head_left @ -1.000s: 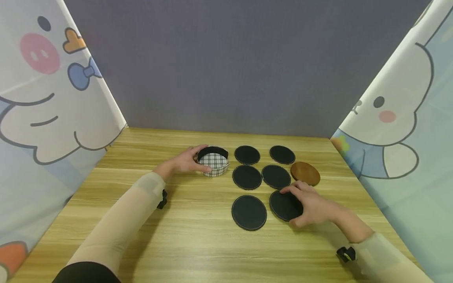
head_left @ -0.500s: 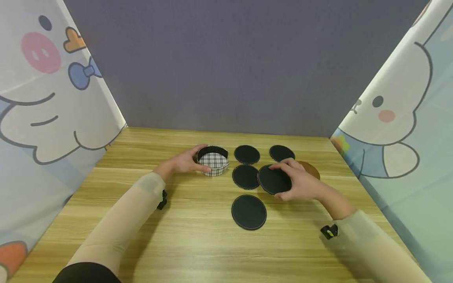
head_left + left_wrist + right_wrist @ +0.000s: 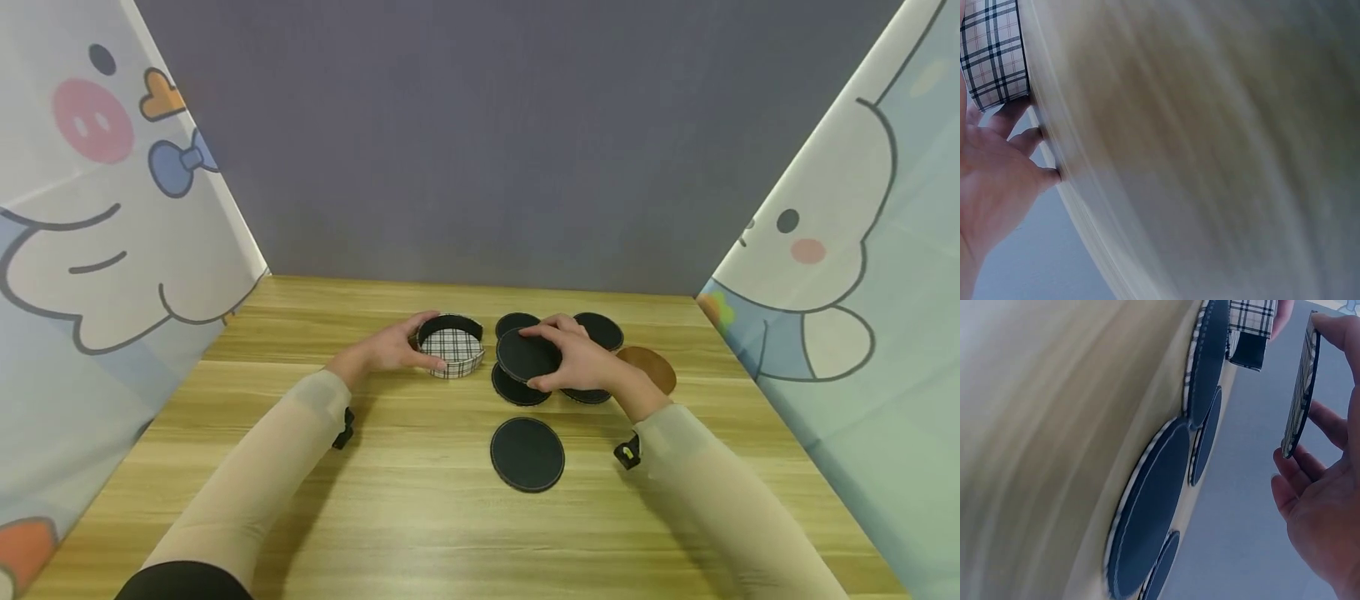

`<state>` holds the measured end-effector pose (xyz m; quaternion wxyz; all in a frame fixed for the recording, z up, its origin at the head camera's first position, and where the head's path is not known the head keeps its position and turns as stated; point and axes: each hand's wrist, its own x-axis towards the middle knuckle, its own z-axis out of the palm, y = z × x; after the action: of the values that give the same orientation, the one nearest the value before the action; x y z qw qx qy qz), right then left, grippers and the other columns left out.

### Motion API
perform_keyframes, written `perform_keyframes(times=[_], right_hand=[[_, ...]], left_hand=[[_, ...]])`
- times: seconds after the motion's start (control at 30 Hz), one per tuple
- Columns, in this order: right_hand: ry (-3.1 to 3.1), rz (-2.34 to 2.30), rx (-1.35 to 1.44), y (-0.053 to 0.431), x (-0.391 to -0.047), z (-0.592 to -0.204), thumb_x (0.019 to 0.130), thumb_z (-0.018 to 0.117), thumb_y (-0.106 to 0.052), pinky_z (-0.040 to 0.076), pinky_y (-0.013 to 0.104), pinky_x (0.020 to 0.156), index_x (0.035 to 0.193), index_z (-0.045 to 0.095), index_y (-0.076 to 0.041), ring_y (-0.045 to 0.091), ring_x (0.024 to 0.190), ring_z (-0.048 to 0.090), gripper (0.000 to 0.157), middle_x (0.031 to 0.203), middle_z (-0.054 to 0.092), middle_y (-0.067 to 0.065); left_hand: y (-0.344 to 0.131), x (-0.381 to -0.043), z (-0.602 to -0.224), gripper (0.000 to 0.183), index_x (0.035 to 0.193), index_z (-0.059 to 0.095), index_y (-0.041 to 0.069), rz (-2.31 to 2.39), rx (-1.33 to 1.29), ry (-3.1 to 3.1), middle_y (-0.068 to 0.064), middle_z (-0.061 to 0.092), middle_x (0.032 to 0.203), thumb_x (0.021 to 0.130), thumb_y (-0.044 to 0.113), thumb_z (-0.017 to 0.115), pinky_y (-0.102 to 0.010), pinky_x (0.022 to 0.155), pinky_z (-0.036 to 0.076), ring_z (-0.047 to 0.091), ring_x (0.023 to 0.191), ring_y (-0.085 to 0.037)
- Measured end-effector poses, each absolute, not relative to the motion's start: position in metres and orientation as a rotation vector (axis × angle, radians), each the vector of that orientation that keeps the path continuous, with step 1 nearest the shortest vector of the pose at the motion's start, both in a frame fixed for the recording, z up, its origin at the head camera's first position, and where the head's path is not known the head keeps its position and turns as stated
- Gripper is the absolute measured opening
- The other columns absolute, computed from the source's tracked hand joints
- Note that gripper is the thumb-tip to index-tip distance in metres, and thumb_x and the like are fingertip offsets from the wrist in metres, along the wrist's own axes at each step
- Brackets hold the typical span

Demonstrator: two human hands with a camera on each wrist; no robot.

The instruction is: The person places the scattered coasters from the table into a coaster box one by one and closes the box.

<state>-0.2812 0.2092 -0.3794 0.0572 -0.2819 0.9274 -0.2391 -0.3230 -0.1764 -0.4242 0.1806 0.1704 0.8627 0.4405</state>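
My left hand (image 3: 386,346) grips the left side of a round coaster holder (image 3: 452,344), plaid inside with a dark inner wall, standing on the table. In the left wrist view, the holder's plaid outer wall (image 3: 996,59) rises above my fingers. My right hand (image 3: 588,362) pinches a round black coaster (image 3: 527,355) by its right edge, lifted above the other coasters just right of the holder. The right wrist view shows this held coaster (image 3: 1304,387) from its plaid underside, tilted and apart from the table. It partly hides two black coasters below it.
Several black coasters lie on the wooden table (image 3: 420,517); one front coaster (image 3: 527,454) sits nearest me. A brown disc (image 3: 648,368) lies at the right, partly behind my right wrist. A grey panel (image 3: 480,150) stands at the back, with printed cloths at both sides.
My right hand has lifted the front-right black coaster and carried it left and back towards the holder. My left hand has stayed at the holder.
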Motion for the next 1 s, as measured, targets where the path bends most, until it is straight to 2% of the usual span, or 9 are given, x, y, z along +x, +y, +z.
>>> perform_keyframes(times=[0.37, 0.63, 1.0], right_hand=[[2.816, -0.730, -0.841, 0.173, -0.312, -0.385, 0.089, 0.088, -0.051, 0.042, 0.067, 0.114, 0.163, 0.055, -0.030, 0.040, 0.148, 0.040, 0.084, 0.165, 0.041, 0.013], [2.801, -0.712, -0.851, 0.145, -0.328, -0.387, 0.089, 0.086, -0.051, 0.036, 0.066, 0.120, 0.163, 0.055, -0.028, 0.039, 0.152, 0.037, 0.083, 0.165, 0.042, 0.014], [2.790, -0.651, -0.838, 0.121, -0.334, -0.387, 0.088, 0.085, -0.055, 0.031, 0.064, 0.125, 0.164, 0.054, -0.029, 0.038, 0.154, 0.036, 0.086, 0.166, 0.040, 0.014]], left_hand=[[-0.178, -0.323, -0.424, 0.124, 0.177, 0.018, 0.033, 1.251, 0.493, 2.420, -0.020, 0.054, 0.161, 0.083, 0.048, 0.098, -0.057, 0.121, 0.046, 0.066, 0.133, -0.036], [-0.180, -0.326, -0.426, 0.122, 0.178, 0.017, 0.027, 1.264, 0.521, 2.398, -0.019, 0.056, 0.158, 0.086, 0.045, 0.097, -0.051, 0.114, 0.051, 0.067, 0.131, -0.034], [-0.180, -0.329, -0.425, 0.123, 0.177, 0.019, 0.029, 1.226, 0.526, 2.428, -0.018, 0.048, 0.166, 0.084, 0.050, 0.097, -0.055, 0.120, 0.046, 0.060, 0.140, -0.036]])
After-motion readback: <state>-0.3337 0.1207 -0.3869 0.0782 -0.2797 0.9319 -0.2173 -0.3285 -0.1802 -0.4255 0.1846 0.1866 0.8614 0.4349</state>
